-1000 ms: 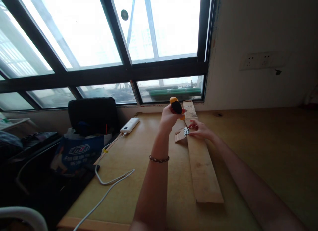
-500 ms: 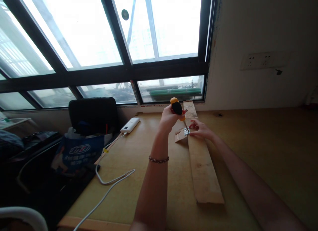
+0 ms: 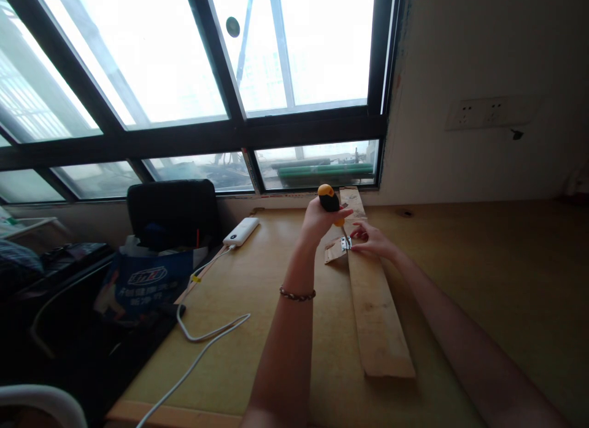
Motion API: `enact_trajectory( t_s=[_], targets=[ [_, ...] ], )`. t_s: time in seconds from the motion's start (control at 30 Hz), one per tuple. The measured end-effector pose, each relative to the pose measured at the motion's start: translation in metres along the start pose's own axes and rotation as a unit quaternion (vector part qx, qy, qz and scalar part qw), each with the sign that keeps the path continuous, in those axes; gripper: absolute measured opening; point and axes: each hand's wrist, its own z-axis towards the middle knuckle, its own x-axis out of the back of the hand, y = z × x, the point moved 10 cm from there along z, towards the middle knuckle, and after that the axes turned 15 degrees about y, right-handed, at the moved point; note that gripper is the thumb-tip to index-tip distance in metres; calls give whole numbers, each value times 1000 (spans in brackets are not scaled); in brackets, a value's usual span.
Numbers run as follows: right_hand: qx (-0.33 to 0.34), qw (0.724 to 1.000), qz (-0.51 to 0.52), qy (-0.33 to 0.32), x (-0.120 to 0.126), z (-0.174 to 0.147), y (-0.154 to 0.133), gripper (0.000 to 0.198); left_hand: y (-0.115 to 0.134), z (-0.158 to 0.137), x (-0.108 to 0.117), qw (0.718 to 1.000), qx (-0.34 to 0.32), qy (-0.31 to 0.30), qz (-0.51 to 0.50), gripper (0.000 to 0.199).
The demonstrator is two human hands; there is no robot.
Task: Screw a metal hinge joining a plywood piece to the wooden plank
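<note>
Over the long, pale wooden plank, as the head camera sees it, both bare hands come together near its far part. The left arm reaches up along the plank's left side, a dark braided bracelet round its forearm, and the left hand is closed round a yellow-and-black-handled screwdriver. The wrist is raised, holding the tool tilted, butt up, its shaft slanting down to the right. The right arm slants in from the plank's right side; the right hand lies low over it, fingers bent, thumb and forefinger at the metal. Whether they pinch it or only steady it, I cannot tell.

Under the screwdriver's tip, at the plank's left edge, sits a small, silvery metal hinge with dark holes. It lies partly on a short, thin piece of pale wood that juts out left of the plank. The plank itself lies lengthwise on the yellowish wooden desk, its surface showing a knot near the middle.
</note>
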Motion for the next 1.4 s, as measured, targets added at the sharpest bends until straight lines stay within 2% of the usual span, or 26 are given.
enact_trajectory(
  t_s=[0.13, 0.3, 0.5, 0.63, 0.7, 0.87, 1.03, 1.17, 1.23, 1.33, 1.4],
  targets=[
    [-4, 1000, -2, 2, 1, 0, -1, 70, 3, 4, 8, 998, -40, 25, 51, 31],
    [-4, 1000, 2, 0, 0, 0, 0, 69, 6, 3, 6, 996, -60, 17, 69, 30],
    [4, 1000, 8, -4, -1, 0, 2, 69, 11, 9, 24, 985, -104, 94, 98, 36],
    [5, 1000, 8, -1, 0, 1, 2, 68, 13, 10, 32, 981, -106, 117, 113, 39],
    [7, 1000, 6, 1, 0, 1, 1, 68, 13, 9, 29, 983, -102, 106, 106, 41],
    [5, 1000, 4, 6, 0, 0, 0, 68, 2, 5, 4, 995, -81, 15, 53, 51],
    [-4, 1000, 7, 10, 0, 1, 3, 68, -4, 6, -4, 996, -82, -4, 22, 61],
    [-1, 1000, 14, 9, 0, 1, 4, 69, -4, 3, -10, 998, -56, -29, -21, 60],
    [3, 1000, 16, 5, -1, 1, 4, 69, -3, 3, -7, 998, -53, -8, -17, 59],
    [-1, 1000, 21, 3, -1, 1, 5, 70, 0, 6, 6, 995, -73, 65, 31, 60],
    [-6, 1000, 26, 1, -1, 2, 6, 71, 3, 6, 11, 991, -80, 91, 53, 60]
  ],
)
